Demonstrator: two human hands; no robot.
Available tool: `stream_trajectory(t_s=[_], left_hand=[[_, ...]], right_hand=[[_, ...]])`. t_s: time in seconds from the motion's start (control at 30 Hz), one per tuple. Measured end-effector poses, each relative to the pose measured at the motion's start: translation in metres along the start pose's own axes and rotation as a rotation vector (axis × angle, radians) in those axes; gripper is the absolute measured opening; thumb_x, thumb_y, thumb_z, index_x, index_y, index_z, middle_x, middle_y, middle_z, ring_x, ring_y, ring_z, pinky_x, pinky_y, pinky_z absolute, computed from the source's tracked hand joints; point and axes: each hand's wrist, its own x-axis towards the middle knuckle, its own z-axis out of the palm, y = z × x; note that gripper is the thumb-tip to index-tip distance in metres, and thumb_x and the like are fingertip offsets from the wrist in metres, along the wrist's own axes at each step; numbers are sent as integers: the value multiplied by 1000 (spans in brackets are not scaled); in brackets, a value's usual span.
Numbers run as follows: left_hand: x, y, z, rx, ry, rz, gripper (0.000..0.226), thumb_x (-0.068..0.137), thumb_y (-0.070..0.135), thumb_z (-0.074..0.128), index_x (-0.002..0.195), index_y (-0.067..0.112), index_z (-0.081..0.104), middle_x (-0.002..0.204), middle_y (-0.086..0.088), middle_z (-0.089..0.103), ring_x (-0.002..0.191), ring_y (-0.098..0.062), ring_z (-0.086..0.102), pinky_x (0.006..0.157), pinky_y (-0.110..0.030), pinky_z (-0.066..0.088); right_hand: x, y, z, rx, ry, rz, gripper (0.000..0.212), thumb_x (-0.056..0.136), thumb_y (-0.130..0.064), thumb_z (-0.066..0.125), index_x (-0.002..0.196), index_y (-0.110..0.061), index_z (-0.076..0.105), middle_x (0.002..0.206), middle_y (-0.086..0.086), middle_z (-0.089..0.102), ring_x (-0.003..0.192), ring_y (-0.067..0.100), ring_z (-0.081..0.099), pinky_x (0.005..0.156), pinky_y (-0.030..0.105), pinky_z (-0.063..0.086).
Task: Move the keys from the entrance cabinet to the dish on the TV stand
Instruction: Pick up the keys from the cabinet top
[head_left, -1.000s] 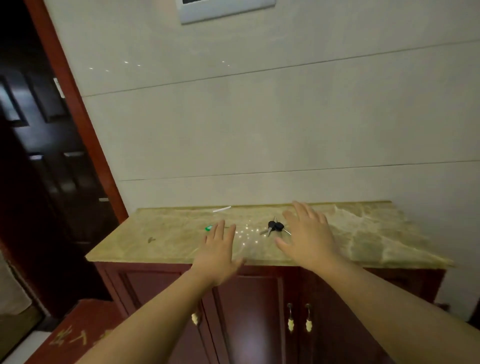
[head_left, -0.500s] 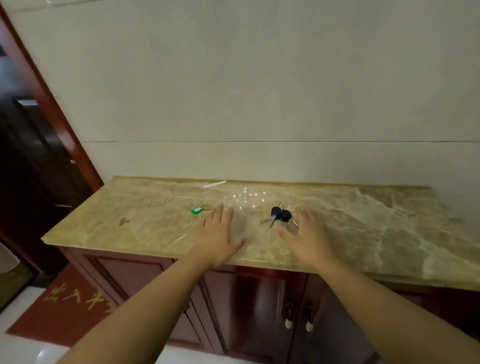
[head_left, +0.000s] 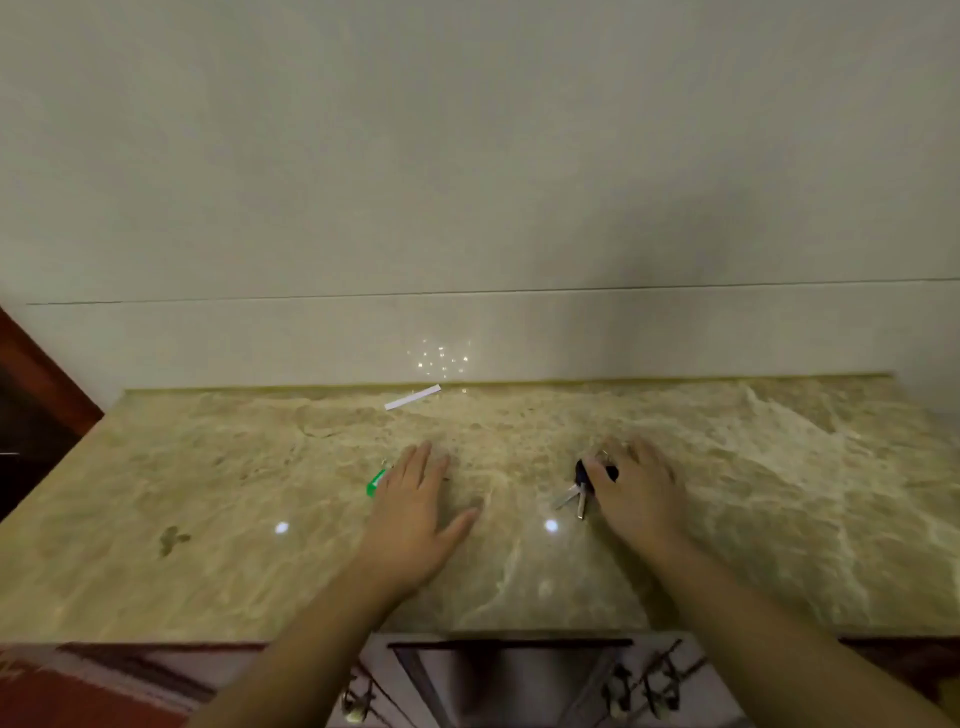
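Lying on the marble cabinet top (head_left: 727, 519), the keys (head_left: 581, 486) touched the thumb side of the right hand (head_left: 636, 491), whose fingers were spread, nothing pinched. The left hand (head_left: 415, 512) rested flat, fingers apart, beside a green tag (head_left: 375, 483).

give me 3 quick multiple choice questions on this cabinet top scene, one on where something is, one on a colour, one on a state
1. Where are the keys?
A. by the right hand
B. at the far left edge
C. on the floor

2. What colour is the tag by the left hand?
A. red
B. green
C. yellow

3. How is the left hand?
A. clenched in a fist
B. open, fingers spread
C. holding the paper strip

Answers: 1 A, the right hand is at the dark key heads; 2 B, bright green shows beside the hand; 3 B, the hand is flat over the cabinet top.
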Motion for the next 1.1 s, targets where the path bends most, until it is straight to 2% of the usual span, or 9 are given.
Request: stream_trajectory(t_s=[0.1, 0.17, 0.27, 0.37, 0.5, 0.73, 0.87, 1.0, 1.1], left_hand=[[2, -20, -6, -46, 21, -9, 77, 86, 56, 60, 147, 15, 37, 159, -14, 30, 147, -30, 23, 119, -43, 18], [2, -33, -9, -76, 33, -30, 79, 85, 52, 64, 148, 13, 36, 158, -15, 32, 146, -31, 26, 119, -44, 20], [2, -44, -10, -118, 19, -60, 82, 86, 53, 62, 151, 15, 28, 161, -12, 27, 147, -28, 23, 120, -45, 20], [4, -48, -9, -145, 17, -95, 83, 86, 52, 63, 151, 14, 28, 161, -11, 27, 147, -27, 23, 119, -44, 19], [10, -49, -7, -163, 28, -155, 76, 85, 43, 69, 146, 11, 38, 156, -13, 36, 144, -28, 29, 119, -43, 21], [12, -50, -8, -193, 71, -261, 60, 84, 30, 71, 138, 13, 50, 141, -9, 55, 128, -27, 48, 109, -39, 35], [22, -59, -13, -151, 117, -290, 47, 83, 21, 66, 128, 14, 58, 124, -10, 65, 111, -29, 57, 96, -37, 44], [35, -64, -17, -48, 125, -257, 16, 89, 23, 63, 96, 12, 71, 92, -12, 66, 89, -31, 60, 79, -38, 47], [43, -63, -22, -58, 63, -299, 12, 89, 23, 63, 82, 15, 68, 85, -8, 60, 82, -26, 57, 69, -35, 44]], right_hand=[[2, -1, 12, -76, -1, -40, 39, 104, -36, 32, 134, -26, 54, 156, 8, 40, 145, 28, 30, 117, 48, 23], [-4, -3, 13, 70, 79, -118, 32, 104, -29, 38, 120, -21, 65, 138, 12, 60, 127, 28, 51, 103, 42, 39], [-15, -14, -2, 730, 116, 97, 31, 102, -39, 46, 109, -23, 71, 113, 7, 71, 97, 18, 63, 81, 36, 45], [-15, -21, -19, 1506, -54, 329, 35, 96, -38, 50, 116, -18, 70, 118, 9, 71, 100, 18, 68, 82, 35, 51], [-13, -19, -25, 2093, -289, 378, 38, 90, -41, 51, 104, -15, 76, 105, 11, 77, 99, 26, 73, 79, 39, 62], [-6, -15, 8, 2224, -466, 485, 63, 88, -60, 49, 124, -12, 66, 134, 16, 63, 119, 34, 63, 94, 55, 46], [-8, -25, 14, 2188, -643, 451, 65, 81, -51, 65, 132, -11, 59, 139, 20, 58, 124, 38, 58, 107, 58, 34], [-10, -42, 14, 2142, -675, 442, 78, 59, -21, 90, 131, -12, 60, 134, 22, 62, 116, 36, 65, 97, 53, 44], [-10, -53, 16, 2063, -678, 493, 53, 79, -14, 64, 131, -14, 58, 130, 21, 64, 107, 31, 70, 87, 47, 57]])
